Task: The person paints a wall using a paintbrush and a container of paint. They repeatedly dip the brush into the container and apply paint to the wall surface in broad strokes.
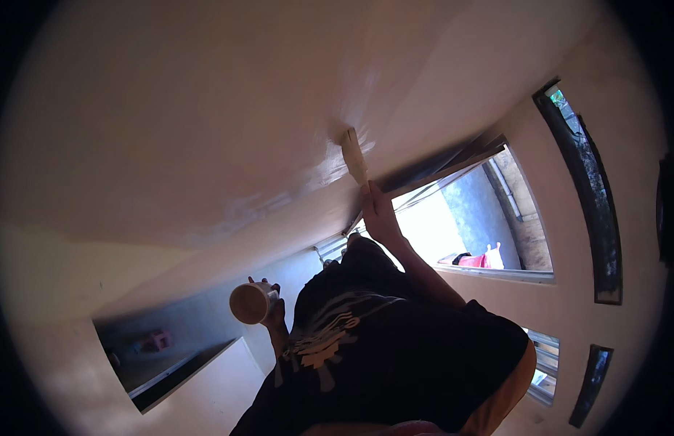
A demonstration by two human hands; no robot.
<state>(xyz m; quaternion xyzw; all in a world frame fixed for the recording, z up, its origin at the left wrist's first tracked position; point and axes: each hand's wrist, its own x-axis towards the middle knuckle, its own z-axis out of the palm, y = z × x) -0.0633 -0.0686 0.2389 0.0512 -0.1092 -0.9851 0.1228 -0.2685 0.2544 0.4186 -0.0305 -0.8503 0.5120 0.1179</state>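
My right hand (379, 215) grips the lower end of a flat, pale tool that looks like a paintbrush (354, 157). Its far end touches the beige wall (206, 109), and the surface around it has a wet sheen. Lower and to the left, my left hand (277, 308) is wrapped around a round, light-coloured tub (250, 303). The tub's open mouth faces me and its inside looks beige; how much it holds cannot be made out. The two hands are well apart.
A bright doorway (424, 218) opens on the right, with red cloth (481, 258) beyond it. Narrow dark-framed windows (587, 180) line the right-hand wall. At lower left, a dark opening (152, 359) shows a pink object (160, 340) inside.
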